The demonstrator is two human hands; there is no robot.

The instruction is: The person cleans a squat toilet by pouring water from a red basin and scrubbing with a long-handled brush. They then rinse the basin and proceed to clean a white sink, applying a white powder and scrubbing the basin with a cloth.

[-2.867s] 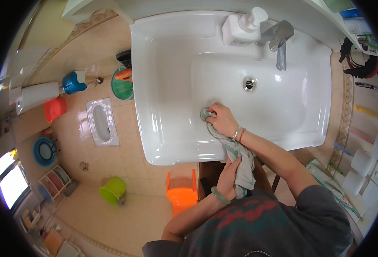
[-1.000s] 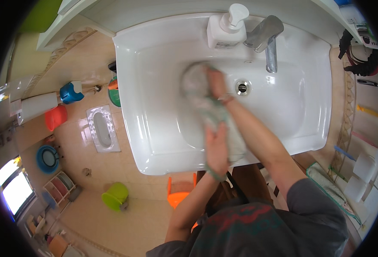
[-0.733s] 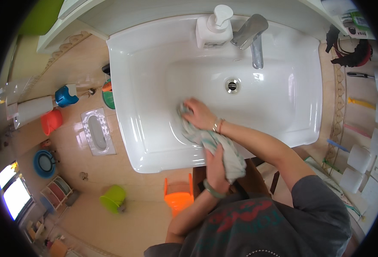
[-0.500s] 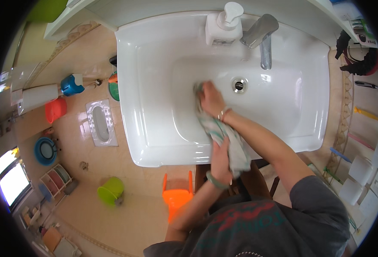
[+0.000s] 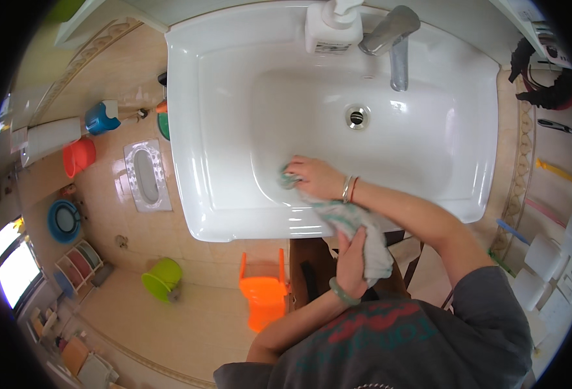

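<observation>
A pale cloth [image 5: 340,212] with green stripes stretches between my two hands over the near edge of the white sink [image 5: 221,223]. My right hand [image 5: 317,178], with a silver bangle and red cord at its wrist, grips the bunched far end against the basin's left front. The near end hangs by my left hand [image 5: 351,266], which wears a green bangle; its fingers are closed around the fabric just in front of the rim. Beyond both hands lie the metal drain [image 5: 357,117] and the grey tap [image 5: 393,42].
A white pump bottle [image 5: 333,31] stands beside the tap on the sink's back ledge. Below left are an orange chair [image 5: 263,295] and a green bucket [image 5: 162,279] on the tiled floor, with a squat toilet [image 5: 147,175] farther left. Several brushes hang at right.
My right hand has drawn the cloth's far end toward me and slightly left, away from the drain. My left hand has shifted a little nearer and right. The view has shifted slightly.
</observation>
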